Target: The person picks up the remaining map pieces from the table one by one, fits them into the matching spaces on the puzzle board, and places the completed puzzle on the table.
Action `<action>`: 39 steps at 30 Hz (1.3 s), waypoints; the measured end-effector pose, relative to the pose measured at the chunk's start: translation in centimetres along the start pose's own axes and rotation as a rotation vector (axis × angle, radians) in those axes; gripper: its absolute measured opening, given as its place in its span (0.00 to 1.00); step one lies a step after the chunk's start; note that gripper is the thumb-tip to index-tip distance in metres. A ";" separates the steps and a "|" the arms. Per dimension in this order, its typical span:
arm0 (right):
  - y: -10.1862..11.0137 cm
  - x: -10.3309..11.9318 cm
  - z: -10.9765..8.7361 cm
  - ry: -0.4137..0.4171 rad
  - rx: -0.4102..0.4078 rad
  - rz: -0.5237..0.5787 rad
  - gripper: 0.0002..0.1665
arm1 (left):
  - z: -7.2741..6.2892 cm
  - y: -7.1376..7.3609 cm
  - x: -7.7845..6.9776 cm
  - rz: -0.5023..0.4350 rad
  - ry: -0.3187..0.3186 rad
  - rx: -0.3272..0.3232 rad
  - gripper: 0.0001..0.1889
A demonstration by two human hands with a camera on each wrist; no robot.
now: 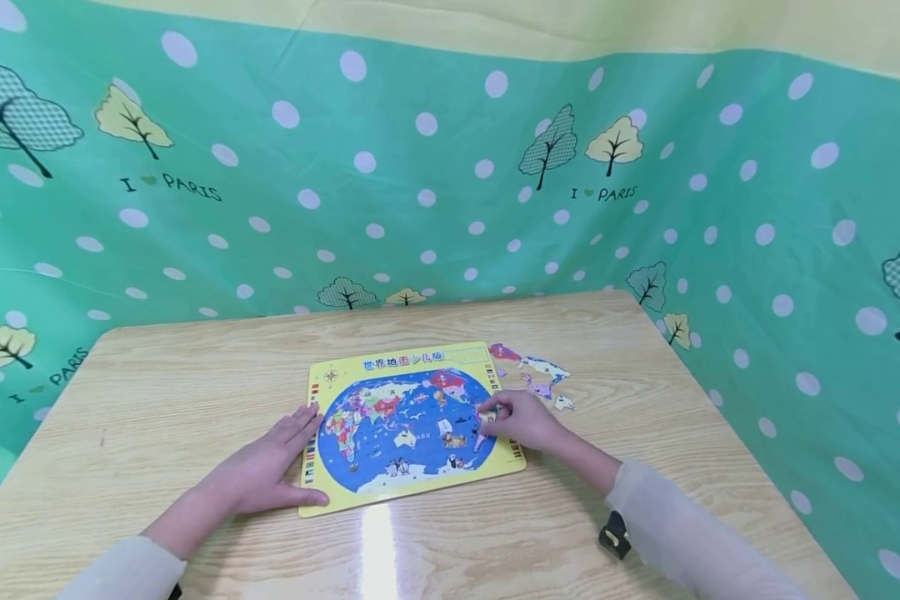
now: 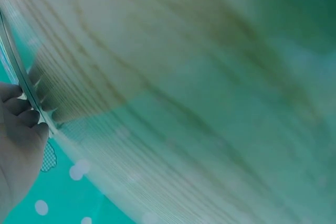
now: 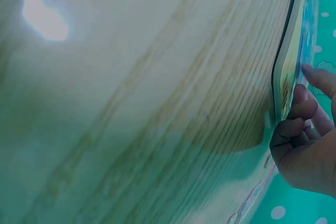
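Head view: a yellow-bordered map board (image 1: 495, 463) is lying flat on a wood-grained table (image 1: 195, 400), corners rounded, its blue oval print showing coloured continents. Left hand (image 1: 266, 467) is resting at the board's left edge, fingers straight and close together, thumb spreading apart onto the lower left corner; it is gripping nothing. Right hand (image 1: 525, 421) is bending its fingers over the board's right part, thumb and index finger close together low over the print; cannot tell whether a piece is being pinched. Thin, irregular cut-outs (image 1: 546, 366), purple, white and blue, are lying just beyond the right edge. Pale, plain sleeves (image 1: 682, 525) are covering the forearms. Green polka-dotted fabric (image 1: 390, 242) is hanging behind in soft folds.

Left wrist view: left fingertips are touching the board's thin edge; the glossy tabletop is mirroring green, its grain blurring.

Right wrist view: one right digit is reaching over the print, others curling by the rim. A white glare (image 3: 44, 17) is shining off the smooth tabletop.
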State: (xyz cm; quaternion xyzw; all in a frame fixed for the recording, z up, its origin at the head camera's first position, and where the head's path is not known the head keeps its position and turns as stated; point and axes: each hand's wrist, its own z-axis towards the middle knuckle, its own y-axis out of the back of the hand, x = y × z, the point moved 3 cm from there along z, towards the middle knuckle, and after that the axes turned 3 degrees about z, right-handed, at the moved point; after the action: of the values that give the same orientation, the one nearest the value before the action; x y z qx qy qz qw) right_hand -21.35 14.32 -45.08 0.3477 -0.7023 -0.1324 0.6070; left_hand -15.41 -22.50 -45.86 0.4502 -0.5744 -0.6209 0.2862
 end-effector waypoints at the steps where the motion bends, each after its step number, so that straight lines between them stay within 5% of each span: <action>1: -0.1 0.0 0.0 0.006 0.009 -0.005 0.17 | 0.0 0.0 0.0 -0.001 -0.001 -0.003 0.62; 19: -0.3 0.4 -0.3 0.031 0.027 -0.105 0.18 | 0.1 -0.4 0.3 -0.001 0.009 0.012 0.64; 39: -0.4 0.3 -0.3 0.063 0.039 -0.094 0.20 | 0.3 -0.3 0.4 -0.006 0.009 0.021 0.63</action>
State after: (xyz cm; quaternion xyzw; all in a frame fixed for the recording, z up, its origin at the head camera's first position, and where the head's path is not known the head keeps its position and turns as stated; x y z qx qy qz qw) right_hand -20.92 13.95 -45.00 0.3961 -0.6680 -0.1360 0.6151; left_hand -15.81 -22.70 -46.29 0.4577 -0.5782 -0.6136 0.2823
